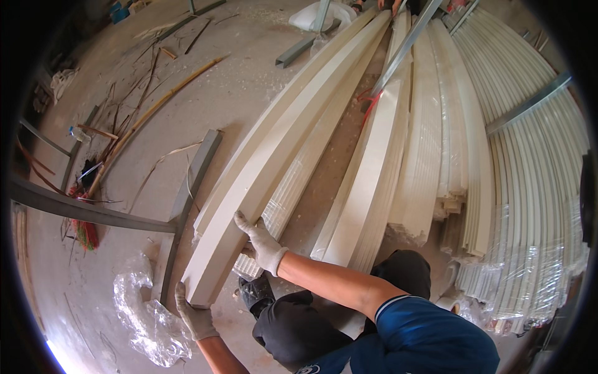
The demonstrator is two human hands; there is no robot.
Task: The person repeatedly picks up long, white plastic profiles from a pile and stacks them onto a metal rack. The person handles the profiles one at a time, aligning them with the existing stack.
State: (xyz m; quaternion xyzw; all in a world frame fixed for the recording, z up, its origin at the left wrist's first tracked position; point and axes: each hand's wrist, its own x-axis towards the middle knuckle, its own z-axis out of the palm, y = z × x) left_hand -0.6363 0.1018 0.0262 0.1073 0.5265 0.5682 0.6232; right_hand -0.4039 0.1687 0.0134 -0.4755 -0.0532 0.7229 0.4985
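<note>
A long cream-white profile, box-like in shape, runs from near my knees to the far end of the floor. My left hand, in a pale work glove, grips its near end, thumb at the left corner and the other fingers partly hidden. Further up, my gloved right hand clasps its right side, thumb over the top edge and fingers underneath. Beneath and beside it lie more white profiles, some in clear film. At the far end a co-worker's hands are by the profiles.
Wrapped stacks of white profiles fill the right side. A metal frame stands close on the left. Crumpled clear film lies by my left hand. A bamboo pole and thin strips lie on the floor at far left. A metal bar crosses the stacks.
</note>
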